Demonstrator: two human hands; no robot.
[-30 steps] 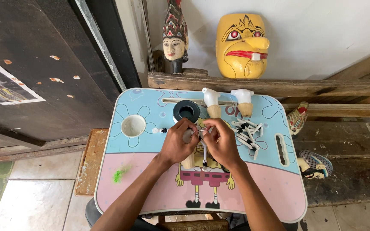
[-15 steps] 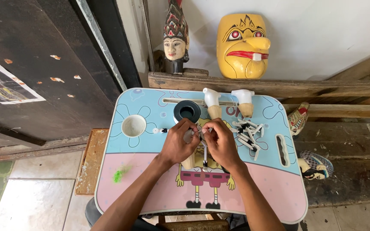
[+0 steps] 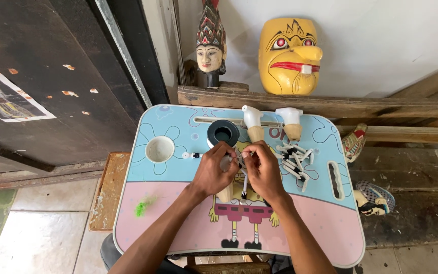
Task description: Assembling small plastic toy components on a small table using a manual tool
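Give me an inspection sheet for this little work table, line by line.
Surface: small blue-and-pink cartoon-printed lap table, with a green smear near its left edge.
Job's things: short pale wooden peg under the left hand; thin black-and-white stick hanging between both hands.
Clutter: black tape roll; white round cup; two white-capped wooden pieces; pile of black-and-white sticks.
Grippers: left hand and right hand meet at mid-table, fingertips pinched together; exact grip hidden.
Cables: nothing seen.
Surroundings: yellow carved mask and painted puppet head on a wooden beam; tiled floor.
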